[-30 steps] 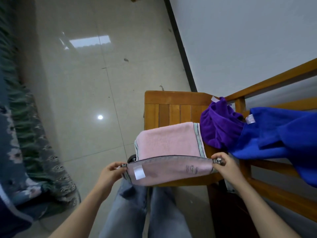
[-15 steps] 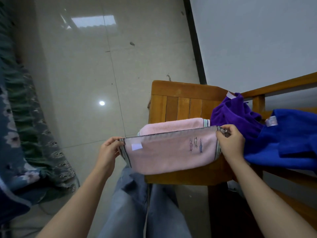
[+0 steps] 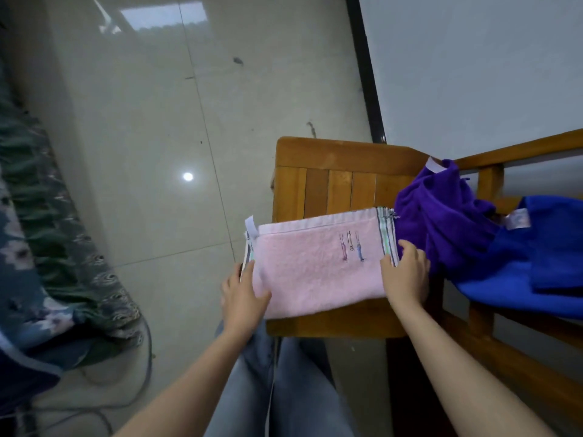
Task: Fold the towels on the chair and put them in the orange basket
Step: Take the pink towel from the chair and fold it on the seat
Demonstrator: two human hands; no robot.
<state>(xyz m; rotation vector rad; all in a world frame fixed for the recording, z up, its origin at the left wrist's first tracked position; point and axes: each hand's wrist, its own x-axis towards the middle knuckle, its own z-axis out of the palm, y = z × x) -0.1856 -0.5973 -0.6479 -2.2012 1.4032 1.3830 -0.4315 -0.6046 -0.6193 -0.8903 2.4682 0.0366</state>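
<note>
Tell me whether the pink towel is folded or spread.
Folded: the pink towel lies doubled on the chair, two layers visible.
</note>
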